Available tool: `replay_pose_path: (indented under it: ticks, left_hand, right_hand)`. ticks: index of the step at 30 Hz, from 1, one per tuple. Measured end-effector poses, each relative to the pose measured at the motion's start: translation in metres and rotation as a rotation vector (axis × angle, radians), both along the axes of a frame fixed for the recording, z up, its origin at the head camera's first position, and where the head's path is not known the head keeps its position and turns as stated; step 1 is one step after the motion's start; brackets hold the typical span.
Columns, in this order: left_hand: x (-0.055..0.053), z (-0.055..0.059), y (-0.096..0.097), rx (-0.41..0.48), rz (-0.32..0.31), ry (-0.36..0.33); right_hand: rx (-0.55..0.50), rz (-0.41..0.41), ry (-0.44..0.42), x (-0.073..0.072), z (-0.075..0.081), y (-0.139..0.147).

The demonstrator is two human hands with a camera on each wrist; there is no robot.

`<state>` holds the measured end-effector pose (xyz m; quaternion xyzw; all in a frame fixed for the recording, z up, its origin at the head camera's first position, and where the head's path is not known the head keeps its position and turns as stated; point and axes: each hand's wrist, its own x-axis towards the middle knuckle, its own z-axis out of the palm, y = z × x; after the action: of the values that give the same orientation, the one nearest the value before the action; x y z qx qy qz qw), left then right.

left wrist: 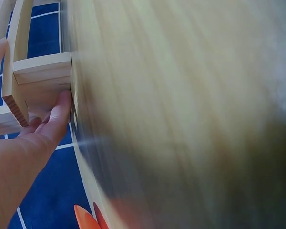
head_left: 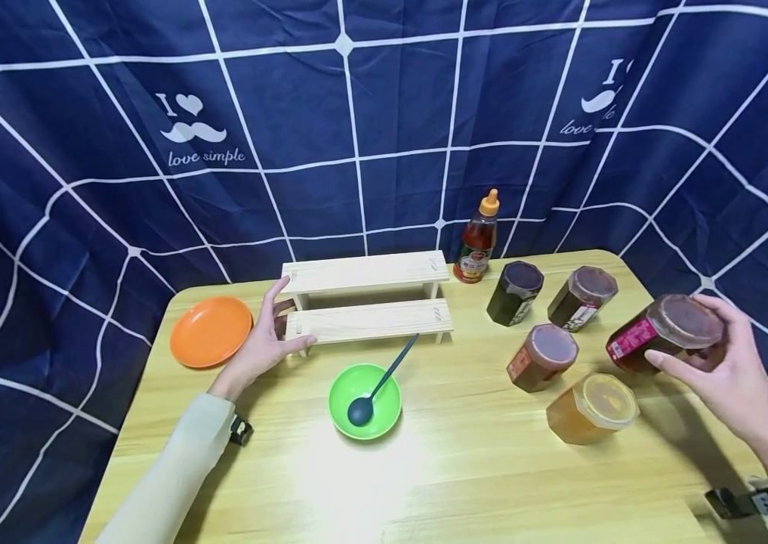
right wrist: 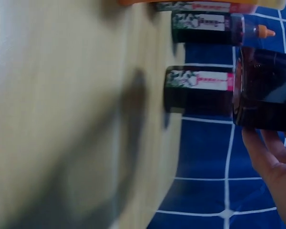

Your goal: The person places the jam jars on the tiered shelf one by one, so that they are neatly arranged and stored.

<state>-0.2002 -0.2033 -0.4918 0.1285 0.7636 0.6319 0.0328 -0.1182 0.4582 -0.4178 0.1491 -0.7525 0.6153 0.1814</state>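
My left hand (head_left: 260, 349) grips the left end of a two-step wooden rack (head_left: 370, 321). Its thumb lies at the lower step's front corner and a finger reaches the upper step; in the left wrist view, fingers go behind the rack's end support (left wrist: 45, 86). On the right, my right hand (head_left: 740, 374) holds a dark jar with a pink label (head_left: 662, 332) between thumb and fingers. That jar (right wrist: 269, 90) hangs above the tabletop in the right wrist view. Nearby stand a honey-coloured jar (head_left: 590, 409) and a reddish-brown jar (head_left: 541, 359).
Two more dark jars, one (head_left: 515, 295) and another (head_left: 581, 300), stand behind, near a sauce bottle (head_left: 475, 245). A green bowl (head_left: 387, 408) with a black spoon (head_left: 360, 411) sits before the rack. An orange plate (head_left: 210, 332) lies left. Blue cloth (head_left: 397, 98) hangs behind.
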Motion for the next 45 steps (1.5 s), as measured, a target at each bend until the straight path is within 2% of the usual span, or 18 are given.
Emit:
replay_pose_path:
  ticks: [5, 8, 13, 21, 26, 32, 45]
  left_hand:
    - [0.000, 0.002, 0.000, 0.004, 0.000, 0.000]
    - [0.000, 0.002, -0.001, -0.009, 0.003, 0.003]
    - [-0.001, 0.002, -0.001, -0.029, 0.004, 0.007]
    - [-0.001, 0.003, -0.002, -0.030, -0.008, -0.009]
    - [0.000, 0.003, -0.002, -0.047, -0.007, -0.007]
    - [0.001, 0.003, -0.002, -0.050, -0.002, -0.007]
    - [0.000, 0.002, -0.002, -0.057, -0.010, 0.008]
  right_hand:
    - [0.092, -0.064, 0.030, -0.004, 0.013, -0.007]
    - [0.101, -0.092, 0.035, -0.007, 0.021, -0.013]
    - [-0.040, -0.035, 0.047, -0.013, 0.034, -0.025]
    - [0.011, 0.015, 0.041, -0.022, 0.063, -0.050]
    - [0.032, 0.001, 0.017, -0.029, 0.076, -0.069]
    - [-0.031, 0.085, 0.012, -0.041, 0.088, -0.092]
    - [0.016, 0.177, -0.020, -0.059, 0.108, -0.150]
